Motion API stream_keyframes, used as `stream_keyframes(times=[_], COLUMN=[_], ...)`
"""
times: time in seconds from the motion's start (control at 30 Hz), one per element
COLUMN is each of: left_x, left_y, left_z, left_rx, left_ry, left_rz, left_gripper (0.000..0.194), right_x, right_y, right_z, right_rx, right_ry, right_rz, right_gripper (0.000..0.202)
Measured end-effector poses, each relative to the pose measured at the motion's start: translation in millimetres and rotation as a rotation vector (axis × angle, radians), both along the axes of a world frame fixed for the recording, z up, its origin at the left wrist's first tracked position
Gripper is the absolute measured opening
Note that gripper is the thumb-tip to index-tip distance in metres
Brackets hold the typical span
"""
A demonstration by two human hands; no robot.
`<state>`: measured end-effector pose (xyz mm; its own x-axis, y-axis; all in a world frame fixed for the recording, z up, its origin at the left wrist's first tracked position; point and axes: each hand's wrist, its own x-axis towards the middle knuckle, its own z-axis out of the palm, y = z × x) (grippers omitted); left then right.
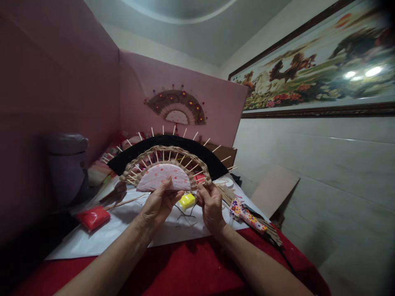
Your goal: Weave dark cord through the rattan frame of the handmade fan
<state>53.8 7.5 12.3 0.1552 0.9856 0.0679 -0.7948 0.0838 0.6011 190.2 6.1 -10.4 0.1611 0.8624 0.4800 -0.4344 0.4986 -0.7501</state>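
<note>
A woven fan is held up over the table, with pale sticks fanning out through a black band and a braided tan band. At its base is a half-round pad in pale pink cloth with red spots. My left hand grips the bottom of the pad, thumb on its front. The fingers of my right hand pinch the lower right end of the braided band. A thin dark strand hangs between my hands, beside a yellow packet.
White paper covers part of the red cloth. A red packet lies left; a flower-patterned item and sticks lie right. Behind, a finished-looking fan hangs on a pink panel. A lidded bin stands at left.
</note>
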Motion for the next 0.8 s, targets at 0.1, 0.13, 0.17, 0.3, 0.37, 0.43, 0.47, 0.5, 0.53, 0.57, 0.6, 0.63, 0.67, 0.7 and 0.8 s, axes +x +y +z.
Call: stream_keyframes(times=[0.1, 0.13, 0.17, 0.3, 0.37, 0.43, 0.47, 0.5, 0.53, 0.57, 0.6, 0.63, 0.67, 0.7, 0.8], left_x=[-0.7, -1.0, -1.4, -3.5, -6.2, -10.6, -13.5, -16.7, -20.2, -23.9, -27.6, -31.1, -34.3, -37.1, -43.0], left_y=[0.1, -0.1, -0.4, -2.0, -1.8, -0.3, 0.8, 2.0, 3.3, 4.6, 5.8, 7.0, 8.0, 8.8, 11.1], left_z=[0.2, 0.5, 0.9, 3.1, 4.3, 5.5, 6.2, 6.9, 7.6, 8.2, 8.9, 9.5, 9.9, 10.4, 11.3], left_rx=[0.001, 0.003, 0.008, 0.076, 0.124, 0.153, 0.155, 0.153, 0.146, 0.139, 0.133, 0.128, 0.121, 0.11, 0.079], left_ry=[0.014, 0.019, 0.02, 0.045, 0.086, 0.122, 0.132, 0.135, 0.132, 0.124, 0.114, 0.102, 0.092, 0.084, 0.054], left_rz=[0.014, 0.015, 0.014, -0.019, -0.045, -0.057, -0.053, -0.044, -0.031, -0.017, -0.004, 0.005, 0.012, 0.015, 0.002], left_gripper=[0.007, 0.007, 0.006, 0.007, 0.009, 0.009, 0.009, 0.008, 0.007, 0.007, 0.006, 0.006, 0.007, 0.007, 0.009], right_x=[-0.9, -1.1, -1.2, -0.8, 0.1, 2.1, 3.7, 5.7, 8.0, 10.7, 13.5, 16.4, 19.2, 21.8, 28.6], right_y=[0.0, -0.2, -0.5, -3.0, -4.6, -4.7, -3.8, -1.9, 0.9, 4.5, 8.6, 12.7, 16.7, 20.0, 24.6], right_z=[-1.7, -1.9, -1.8, 0.2, 1.1, 0.7, -0.1, -1.2, -2.5, -3.8, -4.9, -5.5, -5.5, -5.0, -1.0], right_rx=[-0.005, -0.002, 0.003, 0.059, 0.087, 0.086, 0.082, 0.084, 0.092, 0.107, 0.127, 0.14, 0.145, 0.135, 0.069], right_ry=[-0.007, -0.015, -0.023, -0.058, -0.087, -0.127, -0.152, -0.176, -0.208, -0.245, -0.282, -0.334, -0.369, -0.385, -0.314], right_rz=[-0.004, -0.007, -0.011, -0.015, -0.025, -0.053, -0.068, -0.082, -0.095, -0.107, -0.127, -0.159, -0.191, -0.219, -0.244], right_gripper=[0.02, 0.02, 0.02, 0.018, 0.015, 0.015, 0.016, 0.016, 0.016, 0.016, 0.014, 0.014, 0.016, 0.018, 0.013])
